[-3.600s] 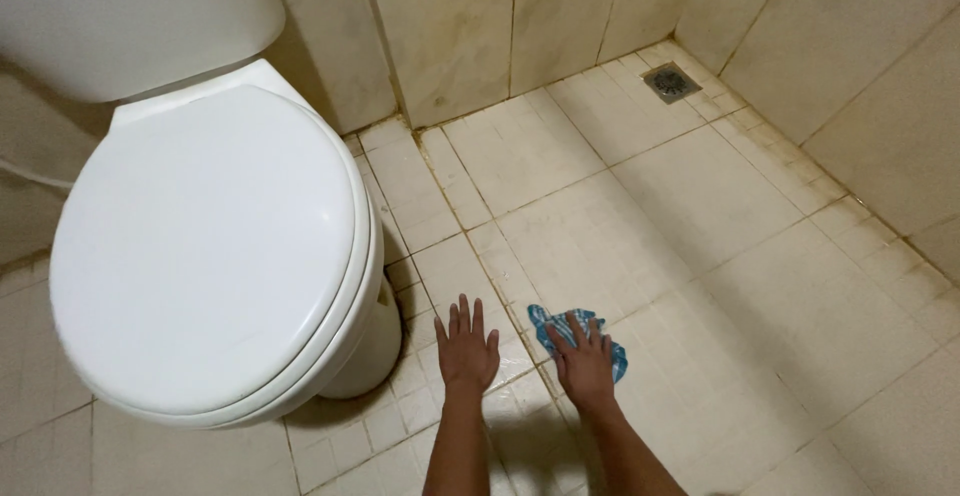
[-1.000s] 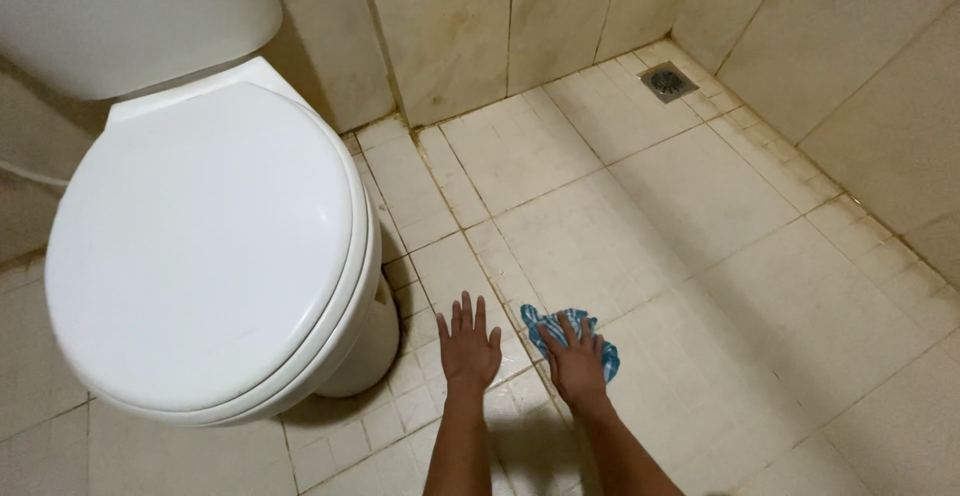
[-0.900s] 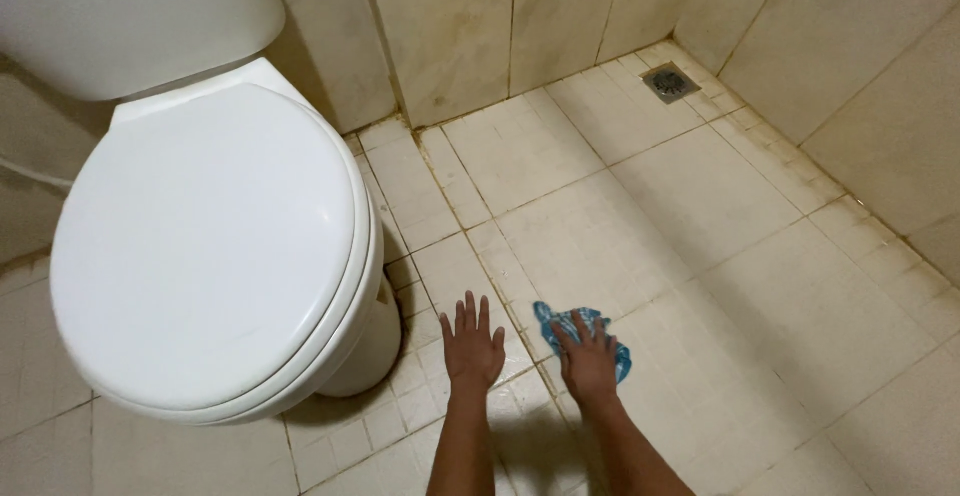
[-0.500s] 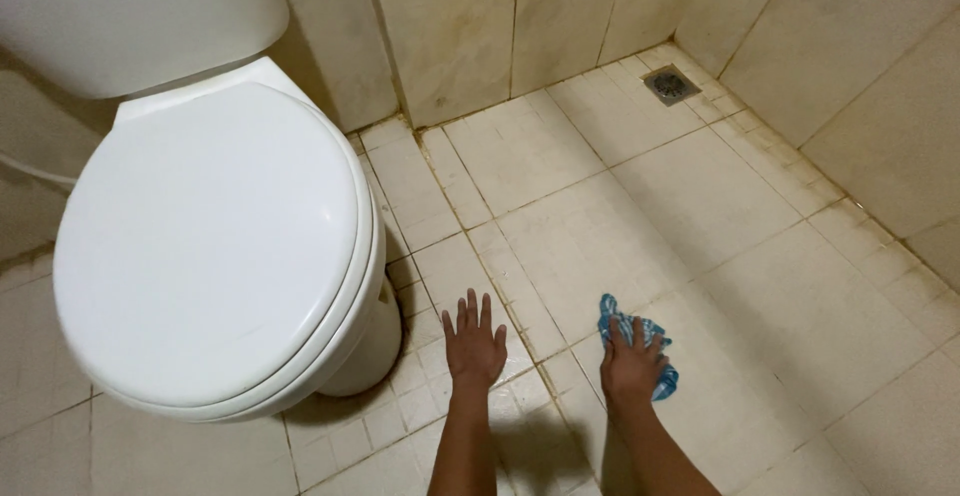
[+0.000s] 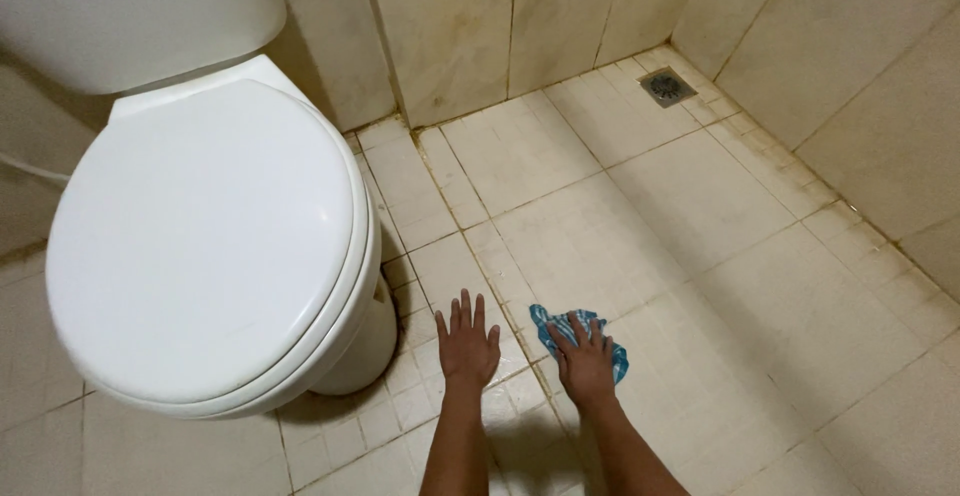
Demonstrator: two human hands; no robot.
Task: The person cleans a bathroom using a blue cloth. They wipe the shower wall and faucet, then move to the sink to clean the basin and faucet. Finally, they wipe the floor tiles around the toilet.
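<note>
The right hand (image 5: 585, 364) presses flat on a blue cloth (image 5: 575, 334) that lies crumpled on the tiled floor (image 5: 720, 256), its fingers (image 5: 575, 328) spread over the fabric rather than curled around it. The left hand (image 5: 468, 341) rests palm-down on the bare tiles just beside it, fingers splayed and holding nothing. A white toilet (image 5: 210, 246) with its lid closed stands close to the left. A metal floor drain (image 5: 667, 86) sits in the far corner by the tiled wall (image 5: 480, 26).

blue cloth (image 5: 560, 326), crumpled, flat on floor tiles (image 5: 700, 206)
</note>
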